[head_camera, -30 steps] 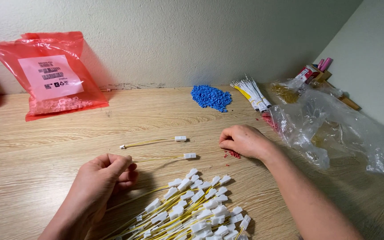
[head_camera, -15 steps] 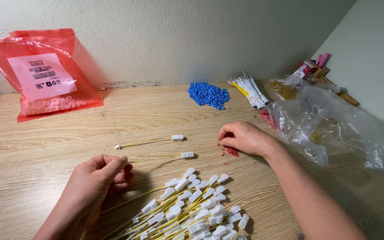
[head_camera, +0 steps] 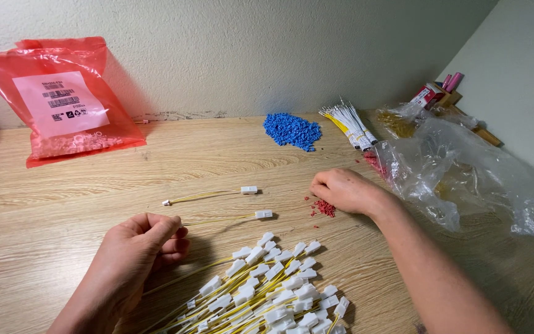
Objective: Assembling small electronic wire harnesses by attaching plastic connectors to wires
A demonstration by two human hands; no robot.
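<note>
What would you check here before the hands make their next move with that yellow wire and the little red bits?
1. Left hand closed on one end of the yellow wire: ok.
2. White connector at that wire's far end, lying flat on the table: ok.
3. Right hand resting at the small red pieces: ok; whether it has one pinched: cannot tell.
4. Second yellow wire lies apart from both hands: ok.
5. Pile of connector-tipped wires within reach, but tangled: not ok.
6. Blue pieces kept separate from the red: ok.
</note>
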